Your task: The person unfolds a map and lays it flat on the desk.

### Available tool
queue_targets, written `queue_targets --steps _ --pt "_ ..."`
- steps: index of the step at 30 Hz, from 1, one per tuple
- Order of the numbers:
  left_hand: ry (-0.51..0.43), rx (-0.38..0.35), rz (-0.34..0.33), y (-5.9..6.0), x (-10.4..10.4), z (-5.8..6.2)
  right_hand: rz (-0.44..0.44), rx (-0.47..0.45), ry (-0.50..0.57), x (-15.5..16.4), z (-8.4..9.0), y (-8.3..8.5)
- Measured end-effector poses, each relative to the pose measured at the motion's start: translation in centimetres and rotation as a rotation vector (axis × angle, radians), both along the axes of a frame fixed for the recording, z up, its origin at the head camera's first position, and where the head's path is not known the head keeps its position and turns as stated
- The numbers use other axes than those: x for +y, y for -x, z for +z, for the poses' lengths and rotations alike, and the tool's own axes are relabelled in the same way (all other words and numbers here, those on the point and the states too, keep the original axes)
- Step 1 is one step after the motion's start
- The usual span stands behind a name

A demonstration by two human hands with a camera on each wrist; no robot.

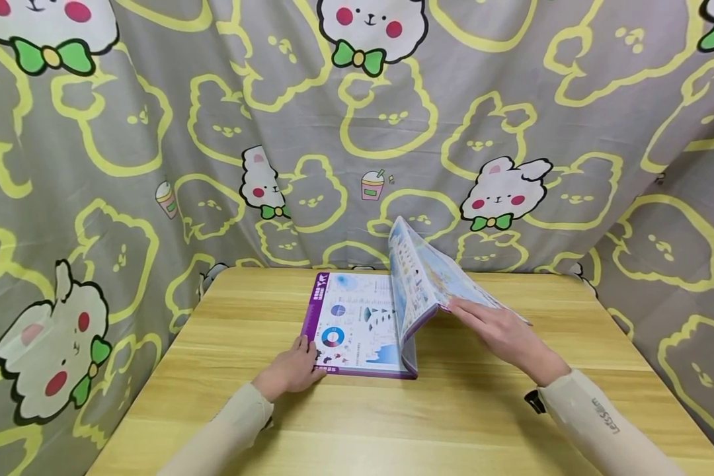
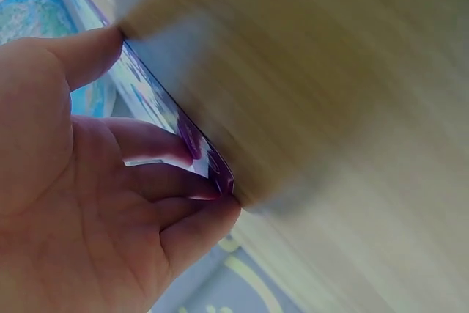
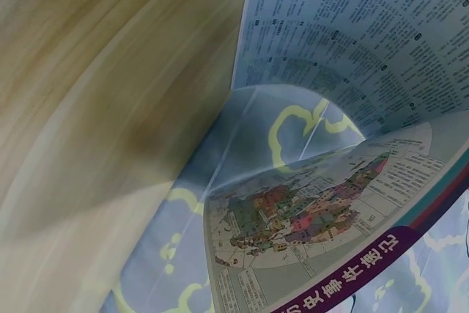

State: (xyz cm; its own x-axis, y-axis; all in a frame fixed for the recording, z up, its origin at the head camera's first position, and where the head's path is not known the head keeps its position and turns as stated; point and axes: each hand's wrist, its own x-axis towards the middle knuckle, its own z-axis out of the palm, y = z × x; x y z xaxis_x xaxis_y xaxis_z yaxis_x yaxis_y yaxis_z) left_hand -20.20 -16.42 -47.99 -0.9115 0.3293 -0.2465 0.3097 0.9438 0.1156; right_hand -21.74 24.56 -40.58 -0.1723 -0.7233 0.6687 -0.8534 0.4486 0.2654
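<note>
A glossy folding map (image 1: 363,324) with purple borders is partly unfolded on the table, its left panel lying flat with charts and pictures. The right part rises in a tilted fold, and blue map printing shows on the raised panel (image 1: 440,268). My left hand (image 1: 294,367) holds the near left corner, thumb and fingers around its edges in the left wrist view. With my right hand (image 1: 506,330) I grip the near edge of the raised panel. The right wrist view looks under the fold at a printed map page (image 3: 308,218) and a text page (image 3: 352,42); the hand itself is outside that view.
The wooden table (image 1: 214,324) extends on both sides of the map and in front of it. A grey curtain (image 1: 309,132) with rabbit and yellow outline prints hangs behind the table and along its sides.
</note>
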Motion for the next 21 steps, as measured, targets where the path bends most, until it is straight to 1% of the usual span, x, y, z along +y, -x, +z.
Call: queue_targets --steps 5,12,17,21 --pt "-0.005 -0.015 0.002 -0.1 -0.5 0.1 -0.021 0.003 0.004 0.5 -0.1 -0.2" --pt "-0.002 0.004 0.025 0.2 -1.6 -0.2 -0.039 0.001 0.027 1.2 -0.4 -0.4" --pt "-0.011 -0.005 0.041 0.3 -2.3 -0.3 -0.058 -0.007 0.028 1.5 -0.6 -0.5" --pt "-0.006 -0.006 0.054 0.4 -2.8 -0.4 -0.055 -0.013 0.041 1.8 -0.7 -0.6"
